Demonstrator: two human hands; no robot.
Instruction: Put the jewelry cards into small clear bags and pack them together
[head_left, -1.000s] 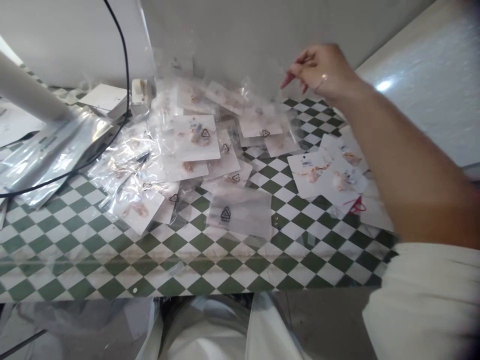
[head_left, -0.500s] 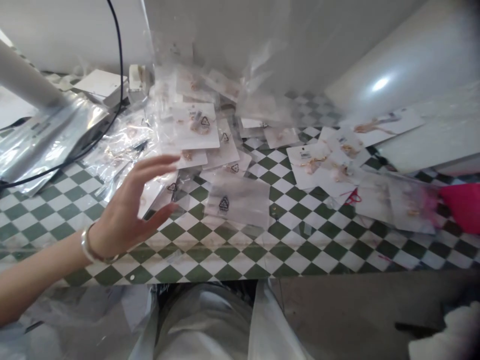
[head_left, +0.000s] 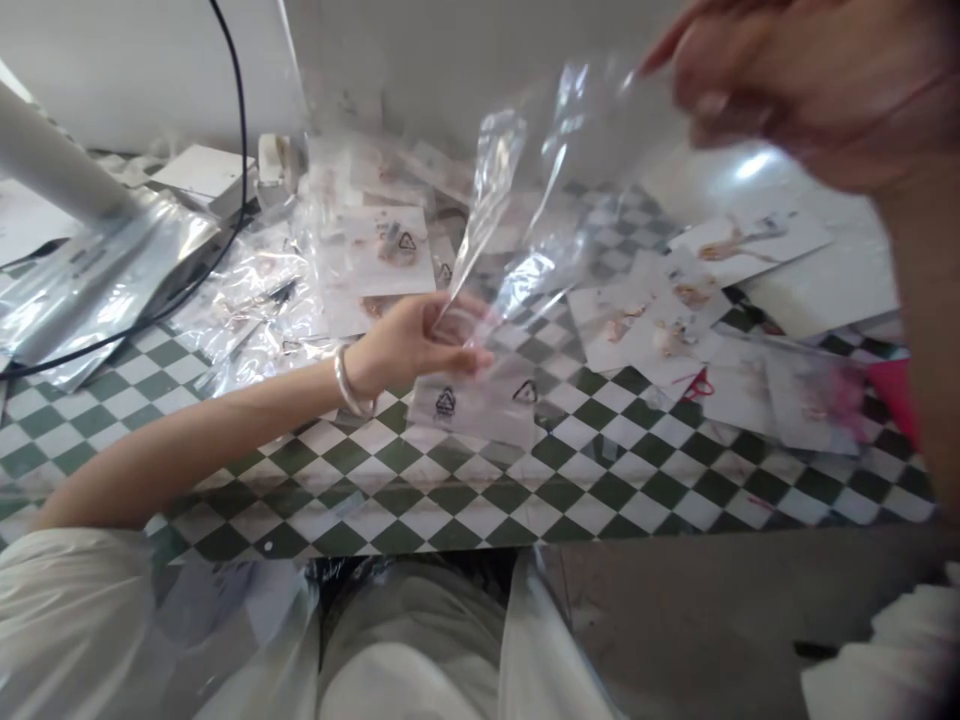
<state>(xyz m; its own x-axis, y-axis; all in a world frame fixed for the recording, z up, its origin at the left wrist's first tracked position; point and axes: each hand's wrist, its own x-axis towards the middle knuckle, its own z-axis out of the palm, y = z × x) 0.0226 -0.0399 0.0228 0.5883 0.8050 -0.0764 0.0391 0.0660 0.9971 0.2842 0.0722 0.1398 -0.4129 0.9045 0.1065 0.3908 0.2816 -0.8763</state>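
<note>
A clear plastic bag (head_left: 529, 265) is stretched on a slant above the table, catching bright glare. My right hand (head_left: 780, 95), blurred at the upper right, pinches its top corner. At the lower end, my left hand (head_left: 431, 340), with a silver bangle on the wrist, has its thumb and curled fingers closed around the bag; some fingers show through the plastic. Beneath lies a flat frosted bag (head_left: 472, 415) with a printed recycling mark. Just behind my left hand are white cards with jewellery (head_left: 390, 250) in clear sleeves.
More jewellery cards (head_left: 660, 320) lie to the right, near a small red item (head_left: 699, 384) and a pink-red piece (head_left: 892, 395). Shiny plastic bags (head_left: 97, 280) and a black cable (head_left: 241, 130) are at left. The checkered table's front edge (head_left: 465, 548) runs above my lap.
My left hand has moved right from beside the cards and closed on the bag. My right hand has come into view at the upper right, holding the bag's other end.
</note>
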